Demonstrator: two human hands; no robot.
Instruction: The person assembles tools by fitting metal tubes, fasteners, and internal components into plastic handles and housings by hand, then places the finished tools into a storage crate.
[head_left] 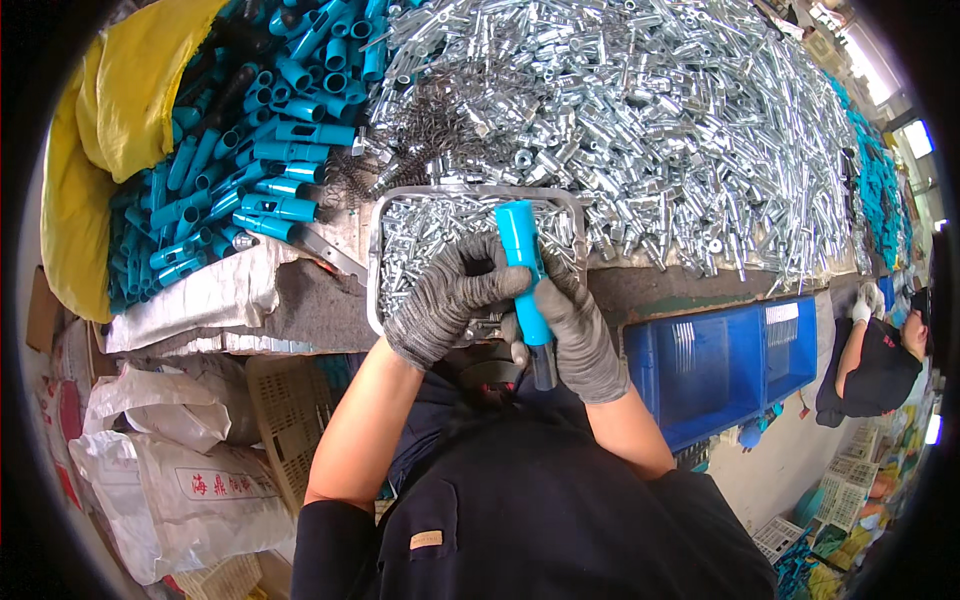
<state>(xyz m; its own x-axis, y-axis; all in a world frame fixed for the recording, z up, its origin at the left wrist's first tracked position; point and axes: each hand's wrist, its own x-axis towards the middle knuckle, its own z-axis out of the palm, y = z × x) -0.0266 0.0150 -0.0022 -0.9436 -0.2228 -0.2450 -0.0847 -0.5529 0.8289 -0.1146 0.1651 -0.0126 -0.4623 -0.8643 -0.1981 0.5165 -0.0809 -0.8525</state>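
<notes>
Workbench (pixel 315 310), one tray (pixel 480 189), two grey-gloved hands (pixel 440 305) (pixel 585 335) around one turquoise tube (pixel 517 240)

Turquoise tube (pixel 519 245) in both gloved hands (pixel 448 300) (pixel 585 340)

My table (pixel 312 306) runs wide in front of me. On its left I have a pile of blue tubes (pixel 290 152) with a yellow sack (pixel 140 110) beside them, then dark springs (pixel 430 125), then a broad heap of silvery metal parts (pixel 640 120) reaching right. Near my edge stands a tray (pixel 376 265) of small metal pieces (pixel 425 225).
</notes>
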